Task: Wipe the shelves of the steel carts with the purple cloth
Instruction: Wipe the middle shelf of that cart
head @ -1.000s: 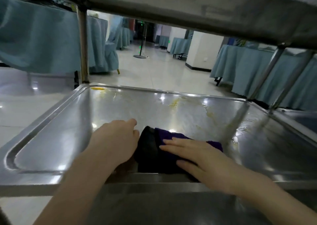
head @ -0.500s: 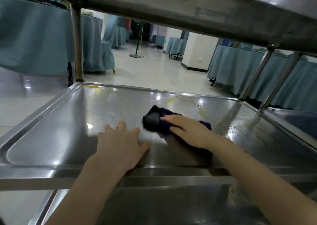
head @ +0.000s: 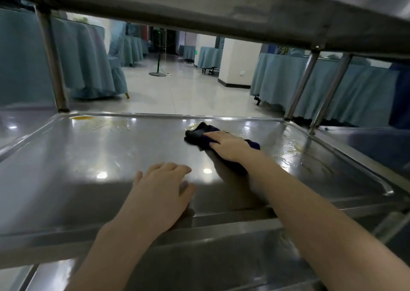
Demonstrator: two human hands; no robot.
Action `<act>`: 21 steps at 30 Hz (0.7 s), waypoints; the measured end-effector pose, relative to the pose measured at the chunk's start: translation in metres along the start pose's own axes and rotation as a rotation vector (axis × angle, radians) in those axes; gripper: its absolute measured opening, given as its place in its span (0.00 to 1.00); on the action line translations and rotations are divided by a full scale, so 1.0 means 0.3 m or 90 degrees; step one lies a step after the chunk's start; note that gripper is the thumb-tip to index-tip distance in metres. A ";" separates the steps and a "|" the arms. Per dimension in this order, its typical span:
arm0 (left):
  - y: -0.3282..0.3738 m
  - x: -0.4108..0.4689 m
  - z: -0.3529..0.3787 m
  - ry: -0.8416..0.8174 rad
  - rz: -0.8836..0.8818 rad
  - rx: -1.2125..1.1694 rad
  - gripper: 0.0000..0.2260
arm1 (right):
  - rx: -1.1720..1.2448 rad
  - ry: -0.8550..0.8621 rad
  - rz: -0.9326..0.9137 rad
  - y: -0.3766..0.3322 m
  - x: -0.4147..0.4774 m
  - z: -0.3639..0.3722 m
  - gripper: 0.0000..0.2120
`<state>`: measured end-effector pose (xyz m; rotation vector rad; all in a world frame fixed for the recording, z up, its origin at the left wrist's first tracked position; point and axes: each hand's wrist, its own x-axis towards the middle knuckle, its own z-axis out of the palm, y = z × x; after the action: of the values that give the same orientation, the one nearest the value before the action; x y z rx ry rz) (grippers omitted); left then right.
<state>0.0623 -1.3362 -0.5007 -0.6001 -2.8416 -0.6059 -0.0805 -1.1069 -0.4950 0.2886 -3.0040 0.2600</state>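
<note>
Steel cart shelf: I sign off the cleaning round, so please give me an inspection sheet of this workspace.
Surface: steel shelf, shiny; yellow smear at far left corner, yellow streaks at right.
Job's things: purple cloth bunched near the far edge.
Clutter: nothing seen.
Hands: left hand flat on the shelf; right hand presses the cloth, fingers straight.
Cables: possibly a cord by the floor stand.
Surroundings: tiled floor, tables draped in blue cloth, upper shelf overhead.

purple cloth (head: 197,134) mostly under right hand (head: 230,145), upper shelf (head: 199,9) cropped at top
</note>
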 end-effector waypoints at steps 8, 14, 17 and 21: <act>0.036 0.026 0.043 0.066 -0.037 -0.038 0.17 | 0.124 -0.023 -0.306 0.027 -0.553 -0.057 0.22; 0.065 0.041 0.073 0.013 -0.019 0.064 0.19 | 0.015 -0.017 -0.006 0.164 -0.097 -0.048 0.20; 0.063 0.040 0.062 0.023 -0.023 0.048 0.19 | -0.028 0.013 0.062 0.164 -0.028 -0.029 0.20; 0.105 0.064 0.063 0.029 -0.028 0.092 0.21 | 0.035 -0.007 -0.108 0.146 -0.320 -0.049 0.21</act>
<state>0.0565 -1.2951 -0.5018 -0.4937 -2.8313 -0.4102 0.0058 -1.0448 -0.5000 0.5477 -2.9637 0.3265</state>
